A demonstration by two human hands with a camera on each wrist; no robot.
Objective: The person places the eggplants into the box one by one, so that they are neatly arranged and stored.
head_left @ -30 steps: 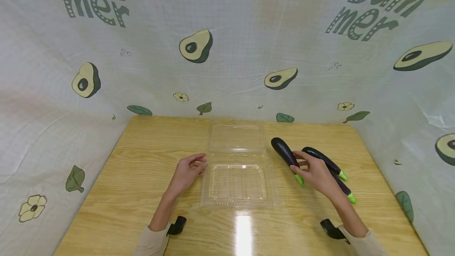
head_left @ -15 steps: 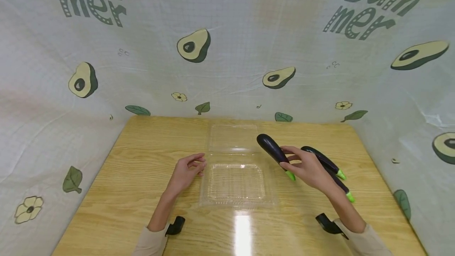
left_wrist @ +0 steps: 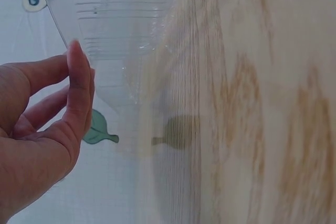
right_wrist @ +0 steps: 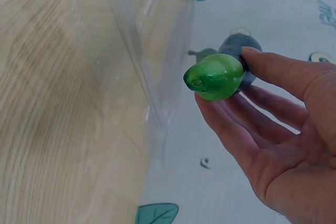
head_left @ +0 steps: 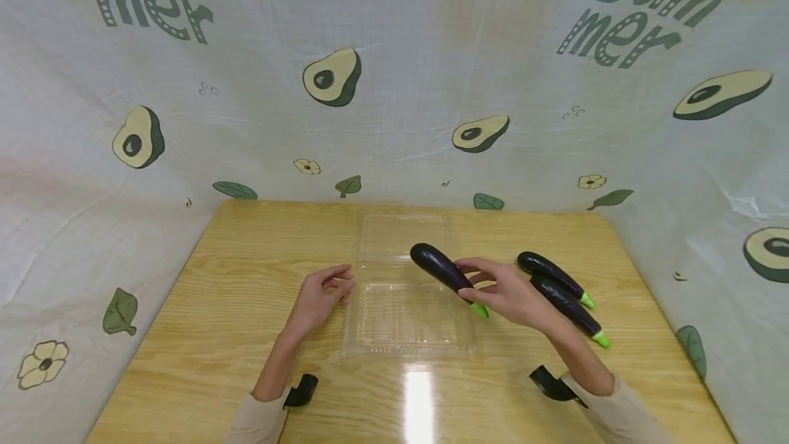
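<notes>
My right hand (head_left: pixel 505 297) grips a dark purple eggplant (head_left: pixel 436 266) near its green stem end, between the thumb and fingers. The eggplant slants over the right part of an open clear plastic clamshell container (head_left: pixel 364 348), its rounded end pointing away and to the left. In the right wrist view the green stem cap (right_wrist: pixel 215 77) faces the camera. My left hand (head_left: pixel 319 299) is at the container's left edge, and the left wrist view shows its thumb and fingertips (left_wrist: pixel 76 56) pinching the rim.
Two more eggplants (head_left: pixel 570 307) lie together on the wooden table (head_left: pixel 246 279) at the right. The container's lid (head_left: pixel 401 231) lies folded back toward the rear. A white cloth (head_left: pixel 394 88) with avocado prints hangs behind and at both sides.
My right hand has carried the eggplant leftward from beside the other eggplants to over the container. The left hand stays at the container's left edge.
</notes>
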